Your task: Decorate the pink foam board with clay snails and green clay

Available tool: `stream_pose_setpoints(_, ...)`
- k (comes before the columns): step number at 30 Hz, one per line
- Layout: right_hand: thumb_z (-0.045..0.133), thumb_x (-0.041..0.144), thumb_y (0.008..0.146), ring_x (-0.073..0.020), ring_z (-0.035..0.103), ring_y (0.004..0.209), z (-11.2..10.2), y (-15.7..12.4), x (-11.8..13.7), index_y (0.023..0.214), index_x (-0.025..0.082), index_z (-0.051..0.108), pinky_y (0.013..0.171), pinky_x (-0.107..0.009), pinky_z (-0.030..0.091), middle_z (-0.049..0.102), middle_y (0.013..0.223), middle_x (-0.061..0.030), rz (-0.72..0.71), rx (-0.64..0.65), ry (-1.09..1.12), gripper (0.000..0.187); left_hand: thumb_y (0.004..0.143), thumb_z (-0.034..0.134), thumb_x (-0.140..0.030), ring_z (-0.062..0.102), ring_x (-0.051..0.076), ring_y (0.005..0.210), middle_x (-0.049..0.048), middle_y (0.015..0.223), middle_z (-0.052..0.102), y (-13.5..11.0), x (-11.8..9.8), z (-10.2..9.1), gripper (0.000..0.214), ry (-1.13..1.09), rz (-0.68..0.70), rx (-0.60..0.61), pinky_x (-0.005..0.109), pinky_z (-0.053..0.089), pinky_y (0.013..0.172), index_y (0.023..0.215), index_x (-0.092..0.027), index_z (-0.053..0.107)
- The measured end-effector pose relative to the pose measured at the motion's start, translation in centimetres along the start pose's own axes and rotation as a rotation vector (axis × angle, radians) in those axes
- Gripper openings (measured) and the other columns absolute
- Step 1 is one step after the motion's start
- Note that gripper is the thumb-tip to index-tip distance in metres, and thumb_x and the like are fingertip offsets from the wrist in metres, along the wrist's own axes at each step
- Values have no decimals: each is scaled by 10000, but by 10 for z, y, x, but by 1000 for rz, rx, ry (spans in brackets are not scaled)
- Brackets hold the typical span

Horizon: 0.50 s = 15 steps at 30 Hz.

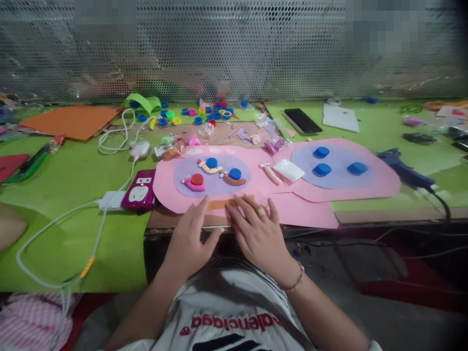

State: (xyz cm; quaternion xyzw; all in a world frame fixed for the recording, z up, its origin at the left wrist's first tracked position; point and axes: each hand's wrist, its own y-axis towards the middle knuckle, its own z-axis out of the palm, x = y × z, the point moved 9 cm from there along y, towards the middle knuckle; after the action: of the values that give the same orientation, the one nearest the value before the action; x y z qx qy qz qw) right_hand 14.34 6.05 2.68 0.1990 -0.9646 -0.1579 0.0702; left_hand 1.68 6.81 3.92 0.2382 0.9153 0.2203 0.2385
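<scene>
My left hand (192,234) and my right hand (258,229) lie flat with fingers stretched out on the near edge of a pink paper sheet (166,187). Their fingertips press on an orange paper strip (221,203) between them. On the sheet sits a lilac oval (215,183) with three little snails made of bottle caps: a red-capped one (195,181) and two blue-capped ones (212,165) (234,176). A second pink sheet (383,180) to the right carries a lilac oval with three blue caps (321,169).
A blue glue gun (402,168) with its cable lies at the right. A purple device (141,190) with white cables sits left of the sheet. Several loose coloured caps (204,116), a black phone (302,120), orange paper (73,120) and a perforated metal screen (234,48) are behind.
</scene>
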Motion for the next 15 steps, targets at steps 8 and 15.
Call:
stream_pose_setpoints(8,405,248,927,-201,380,1262,-3,3,6,1291,227,497,1115,-500,38,497,1365,-28,-2,-29,72,375,772,562,-95,594,215,1031,99,1092,640,-18,13,-45,347,-51,15,-283,395,482,916,1106,-183,590)
stream_pose_setpoints(15,424,260,920,-208,391,1252,2,4,8,1295,213,498,1118,-488,70,493,1365,-46,22,-26,68,385,774,541,-121,595,214,988,99,1058,638,-18,8,-39,245,-47,68,-254,386,491,875,996,-182,625)
